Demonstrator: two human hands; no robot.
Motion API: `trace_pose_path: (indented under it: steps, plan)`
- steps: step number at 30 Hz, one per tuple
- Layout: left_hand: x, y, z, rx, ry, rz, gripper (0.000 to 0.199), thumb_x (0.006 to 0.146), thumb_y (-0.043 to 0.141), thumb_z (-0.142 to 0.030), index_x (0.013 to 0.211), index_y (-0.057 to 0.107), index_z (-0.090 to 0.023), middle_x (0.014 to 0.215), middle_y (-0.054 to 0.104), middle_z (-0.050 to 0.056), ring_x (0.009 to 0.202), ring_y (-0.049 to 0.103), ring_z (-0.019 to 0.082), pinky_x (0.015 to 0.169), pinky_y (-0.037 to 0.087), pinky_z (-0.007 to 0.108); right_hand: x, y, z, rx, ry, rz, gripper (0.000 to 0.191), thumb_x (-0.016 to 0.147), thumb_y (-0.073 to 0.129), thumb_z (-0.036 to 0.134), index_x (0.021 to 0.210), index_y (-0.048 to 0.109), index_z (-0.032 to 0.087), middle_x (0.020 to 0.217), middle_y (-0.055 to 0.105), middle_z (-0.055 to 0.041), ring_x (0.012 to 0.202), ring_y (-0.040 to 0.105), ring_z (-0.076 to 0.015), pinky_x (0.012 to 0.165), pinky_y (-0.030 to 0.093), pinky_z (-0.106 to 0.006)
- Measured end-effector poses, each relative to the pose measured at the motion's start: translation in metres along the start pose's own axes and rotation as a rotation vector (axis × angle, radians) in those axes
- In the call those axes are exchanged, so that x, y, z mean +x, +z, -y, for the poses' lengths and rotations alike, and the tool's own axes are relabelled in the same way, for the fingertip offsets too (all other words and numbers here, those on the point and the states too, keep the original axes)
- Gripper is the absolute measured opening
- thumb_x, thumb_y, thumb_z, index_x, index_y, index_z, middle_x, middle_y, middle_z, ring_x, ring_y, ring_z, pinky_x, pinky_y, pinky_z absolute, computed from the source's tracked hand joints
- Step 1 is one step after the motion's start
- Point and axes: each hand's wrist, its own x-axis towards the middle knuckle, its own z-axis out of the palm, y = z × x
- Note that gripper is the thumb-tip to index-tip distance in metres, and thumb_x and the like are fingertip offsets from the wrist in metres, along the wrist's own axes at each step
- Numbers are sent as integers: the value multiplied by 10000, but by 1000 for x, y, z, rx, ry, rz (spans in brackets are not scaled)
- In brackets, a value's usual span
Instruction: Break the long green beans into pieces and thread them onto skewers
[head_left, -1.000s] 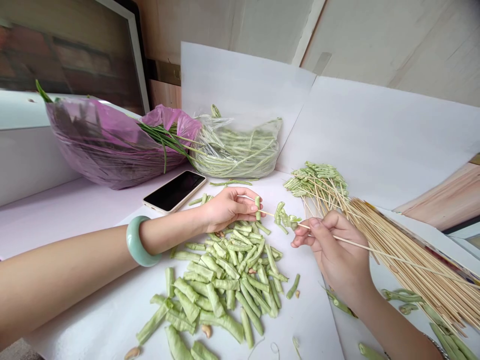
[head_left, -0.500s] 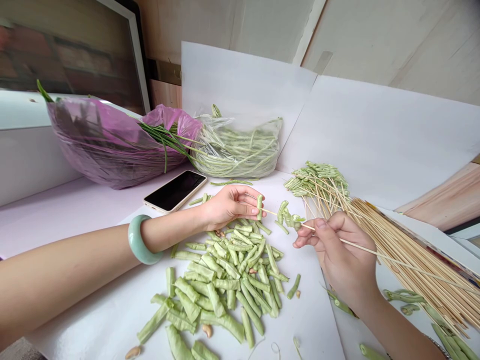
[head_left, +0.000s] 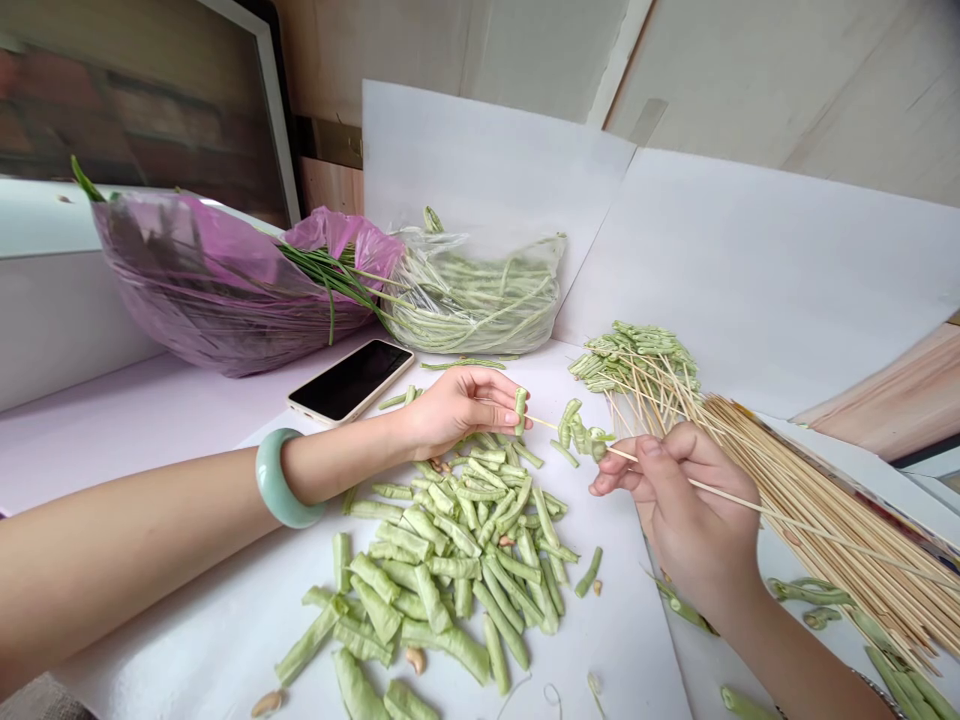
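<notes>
My left hand [head_left: 471, 405] pinches a short piece of green bean [head_left: 520, 411] between thumb and fingers, at the tip end of a thin wooden skewer [head_left: 735, 497]. My right hand [head_left: 694, 505] is closed round that skewer, whose long end runs off to the right. Between the two hands several bean pieces [head_left: 579, 431] are threaded on the stick, close to my right fingertips. Below lies a loose pile of cut green bean pieces [head_left: 457, 560] on a white sheet [head_left: 217, 620], with a few small tan beans among them.
Finished-looking bean skewers [head_left: 637, 358] lie at the back right, beside a bundle of bare wooden skewers [head_left: 832, 520]. A phone [head_left: 352, 380] rests left of centre. Behind it stand a purple plastic bag [head_left: 225, 290] and a clear bag of long beans [head_left: 480, 295]. More bean pieces [head_left: 810, 592] lie at right.
My right hand has shifted very slightly to the right with the skewer. My left hand keeps its pinch on the bean piece, almost unmoved.
</notes>
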Motion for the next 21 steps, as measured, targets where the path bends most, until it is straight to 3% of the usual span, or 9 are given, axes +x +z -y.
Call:
trace_pose_path:
  steps: [11, 21]
  plan:
    - [0, 0, 5, 57, 35, -27, 230, 559, 814, -155, 721, 661, -97, 680, 696, 60, 649, 662, 150, 642, 512, 254, -3, -5, -9, 44, 64, 41, 276, 777, 698, 307, 591, 516, 213, 618, 676, 1, 536, 673, -168, 503, 593, -307]
    - [-2, 6, 6, 76, 12, -79, 238, 526, 820, -118, 698, 657, -97, 660, 702, 55, 617, 663, 142, 629, 526, 243, -8, 1, -14, 101, 98, -13, 289, 736, 736, 300, 590, 511, 194, 612, 680, 13, 552, 682, -169, 502, 601, -319]
